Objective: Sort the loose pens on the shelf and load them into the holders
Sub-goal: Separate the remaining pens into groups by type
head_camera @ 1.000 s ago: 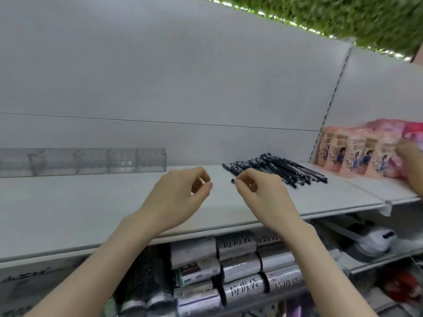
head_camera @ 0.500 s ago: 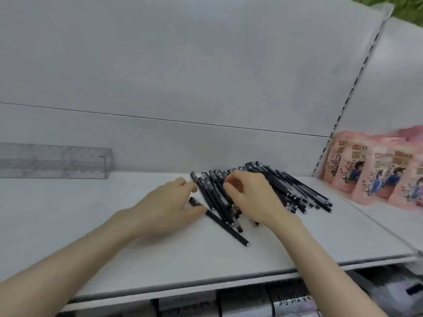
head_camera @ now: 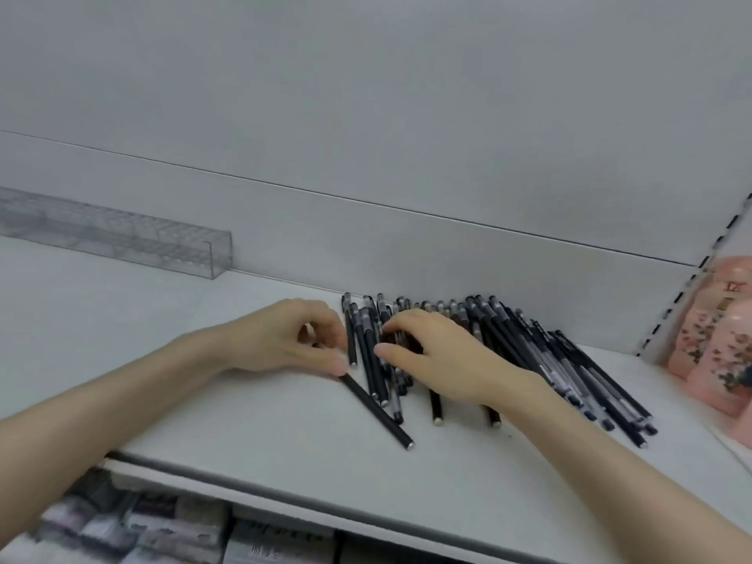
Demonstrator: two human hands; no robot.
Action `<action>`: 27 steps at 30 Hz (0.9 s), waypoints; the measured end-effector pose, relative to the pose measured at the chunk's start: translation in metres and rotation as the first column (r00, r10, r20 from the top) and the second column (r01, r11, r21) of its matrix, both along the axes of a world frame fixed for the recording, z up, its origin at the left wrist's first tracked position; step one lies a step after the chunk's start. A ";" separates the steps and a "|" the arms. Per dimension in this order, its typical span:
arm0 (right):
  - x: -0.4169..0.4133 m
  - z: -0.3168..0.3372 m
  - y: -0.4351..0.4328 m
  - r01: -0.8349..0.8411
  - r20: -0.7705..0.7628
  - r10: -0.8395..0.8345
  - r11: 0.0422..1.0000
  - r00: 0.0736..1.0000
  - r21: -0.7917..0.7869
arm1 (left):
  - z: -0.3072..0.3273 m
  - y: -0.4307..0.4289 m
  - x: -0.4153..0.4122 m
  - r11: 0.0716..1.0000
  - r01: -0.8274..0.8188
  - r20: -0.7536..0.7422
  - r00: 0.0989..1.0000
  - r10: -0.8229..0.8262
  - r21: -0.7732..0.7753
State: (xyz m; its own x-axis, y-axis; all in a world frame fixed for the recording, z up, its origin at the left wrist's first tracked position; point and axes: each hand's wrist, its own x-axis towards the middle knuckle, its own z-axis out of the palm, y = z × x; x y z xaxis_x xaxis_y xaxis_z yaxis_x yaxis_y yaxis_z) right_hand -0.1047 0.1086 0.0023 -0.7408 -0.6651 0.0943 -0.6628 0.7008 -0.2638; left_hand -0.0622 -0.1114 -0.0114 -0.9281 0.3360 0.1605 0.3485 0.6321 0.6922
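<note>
White shelf board (head_camera: 211,400) runs across the view below a pale grey back panel (head_camera: 366,116). Against that panel, at the far left, a clear holder (head_camera: 134,242) stands on the shelf, long and low; its cells are too blurred to count. Well apart from it, towards the right, the pile of black pens (head_camera: 541,360) lies fanned out on the board, upper ends near the back panel and lower ends pointing at the front edge.

At the pile's left border the left hand (head_camera: 280,339) has thumb and fingers curled together, pinching the upper end of 1 single pen (head_camera: 376,411). That pen slants away from the others, its lower end resting on the shelf nearer the front edge.

Just beside it, the right hand (head_camera: 443,360) lies on top of the pile, fingers bent with their tips pressed among the pens and the thumb stretched out to the left. Whether those fingers actually grip any pen cannot be told.

Pink packets (head_camera: 716,339) stand blurred at the right edge. Below the shelf's front lip, wrapped goods (head_camera: 162,527) sit on a lower level.
</note>
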 end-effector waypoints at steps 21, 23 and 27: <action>-0.003 0.009 0.026 0.270 0.632 0.231 0.759 0.740 -0.593 | 0.021 0.036 -0.031 0.922 -0.338 -0.125 0.923 0.364 0.192; -0.006 0.007 0.024 0.383 0.657 0.144 0.712 0.740 -0.588 | 0.007 0.039 -0.023 0.836 -0.545 -0.066 0.834 0.548 0.061; -0.009 0.004 0.020 0.465 0.683 0.096 0.663 0.724 -0.586 | -0.003 0.059 -0.014 0.838 -0.537 0.006 0.842 0.540 -0.098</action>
State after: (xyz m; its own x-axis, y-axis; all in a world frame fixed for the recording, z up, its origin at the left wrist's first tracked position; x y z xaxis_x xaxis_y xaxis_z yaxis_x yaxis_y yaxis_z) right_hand -0.1134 0.1290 0.0061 -0.8936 -0.4424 -0.0753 -0.0193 0.2055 -0.9785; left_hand -0.0764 -0.0527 -0.0142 -0.9708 -0.2072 0.1208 -0.0865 0.7725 0.6291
